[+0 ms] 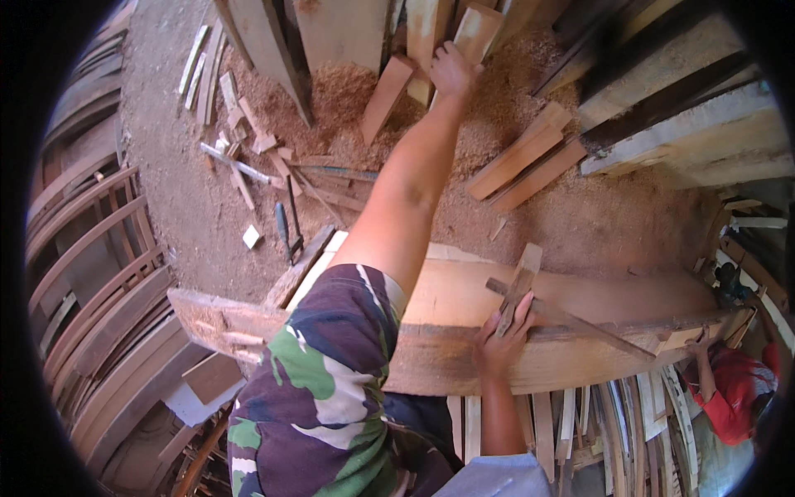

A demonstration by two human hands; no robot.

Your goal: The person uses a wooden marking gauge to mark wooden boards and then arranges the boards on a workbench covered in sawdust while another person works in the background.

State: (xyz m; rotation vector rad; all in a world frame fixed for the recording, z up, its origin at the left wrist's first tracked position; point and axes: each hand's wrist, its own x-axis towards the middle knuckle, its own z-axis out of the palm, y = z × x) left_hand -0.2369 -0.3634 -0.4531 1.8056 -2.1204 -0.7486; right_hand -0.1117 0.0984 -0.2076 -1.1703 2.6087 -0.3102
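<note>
My left hand [453, 69], at the end of an outstretched arm in a camouflage sleeve, closes on a short wooden board [479, 33] among upright planks at the far side. My right hand [502, 338], below a pale grey-blue sleeve, grips a wooden square [520, 286]. This tool has a light stock crossed by a long, thin, darker blade that slants down to the right. It lies over the long wooden workbench [447, 364]. The left fingers are only partly visible around the board.
Loose reddish wood pieces [530, 153] lie in sawdust beyond the bench. A clamp [286, 228] and offcuts [240, 124] are on the ground at left. Stacked curved wooden parts [91, 215] line the left side. Another person in red [741, 389] has a hand at the bench's right end.
</note>
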